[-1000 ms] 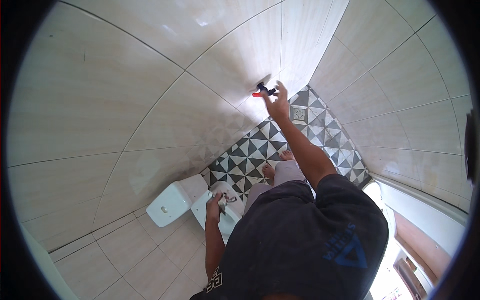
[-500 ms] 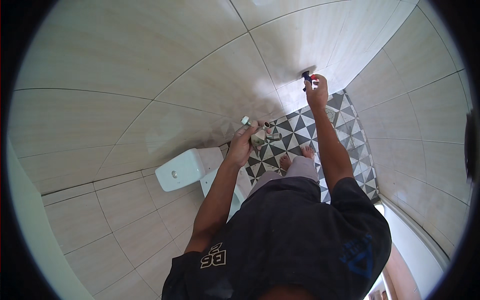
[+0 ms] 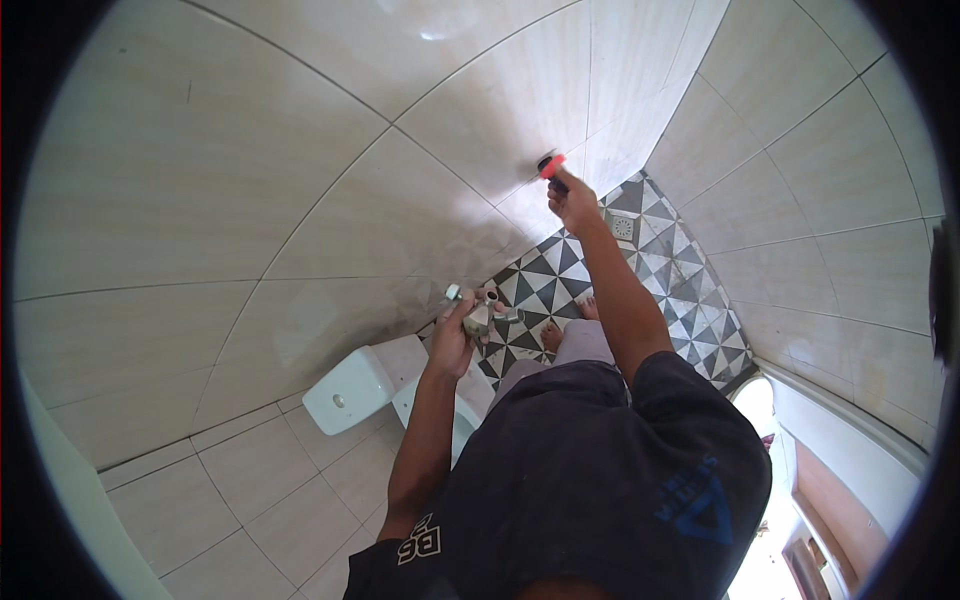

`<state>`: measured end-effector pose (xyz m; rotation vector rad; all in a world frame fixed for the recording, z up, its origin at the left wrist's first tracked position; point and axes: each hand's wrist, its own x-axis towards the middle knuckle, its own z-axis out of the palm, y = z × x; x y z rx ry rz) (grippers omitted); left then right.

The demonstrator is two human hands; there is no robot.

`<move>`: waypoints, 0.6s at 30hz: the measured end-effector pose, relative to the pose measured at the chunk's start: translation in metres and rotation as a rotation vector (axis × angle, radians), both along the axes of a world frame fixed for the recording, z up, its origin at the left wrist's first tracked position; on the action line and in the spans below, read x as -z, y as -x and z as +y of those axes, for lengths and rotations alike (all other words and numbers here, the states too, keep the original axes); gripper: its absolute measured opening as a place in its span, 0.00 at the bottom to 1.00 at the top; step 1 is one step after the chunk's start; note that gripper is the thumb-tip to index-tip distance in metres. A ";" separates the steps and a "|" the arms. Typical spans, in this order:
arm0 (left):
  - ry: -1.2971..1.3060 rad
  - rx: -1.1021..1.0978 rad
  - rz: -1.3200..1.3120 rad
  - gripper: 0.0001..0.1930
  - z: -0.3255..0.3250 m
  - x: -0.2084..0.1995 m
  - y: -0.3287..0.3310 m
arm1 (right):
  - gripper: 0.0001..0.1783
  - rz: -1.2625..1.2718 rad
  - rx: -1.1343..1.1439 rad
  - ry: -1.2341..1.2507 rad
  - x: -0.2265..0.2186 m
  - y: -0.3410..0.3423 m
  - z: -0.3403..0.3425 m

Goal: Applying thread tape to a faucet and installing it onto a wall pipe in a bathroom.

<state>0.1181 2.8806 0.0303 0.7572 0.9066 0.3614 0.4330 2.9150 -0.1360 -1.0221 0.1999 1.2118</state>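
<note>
My right hand [image 3: 576,207] reaches out to the tiled wall, its fingers curled around a small black tap with a red part [image 3: 551,167]. The tap's far end meets the wall, though my fingers hide its lower part. Nearer my body and to the left, my left hand [image 3: 452,345] grips a metal valve fitting [image 3: 478,322]. Several short pipe ends stick out of this fitting, and a white-tipped end [image 3: 454,292] shows above my thumb. My left fingers wrap behind it and are partly hidden.
A white toilet [image 3: 350,388] stands by the wall below my left forearm. Black, white and grey patterned tiles [image 3: 540,285] cover the floor, with a square drain grate [image 3: 622,228] near the corner. My bare feet [image 3: 552,337] are beneath me. A bright doorway [image 3: 775,500] opens lower right.
The view has turned, shifting the scene leftward. My right hand stays at the tap, whose red part now shows more fully. My left hand still holds the metal valve fitting.
</note>
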 end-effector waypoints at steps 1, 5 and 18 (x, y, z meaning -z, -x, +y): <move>0.033 -0.004 -0.009 0.21 0.000 0.002 0.001 | 0.29 -0.473 0.031 0.114 -0.002 0.005 0.002; 0.065 -0.013 0.016 0.20 -0.014 0.015 0.010 | 0.40 -1.779 -0.042 0.246 -0.010 0.019 -0.016; 0.091 0.004 0.085 0.18 -0.032 0.018 -0.014 | 0.36 0.044 -0.048 0.010 0.004 0.000 0.002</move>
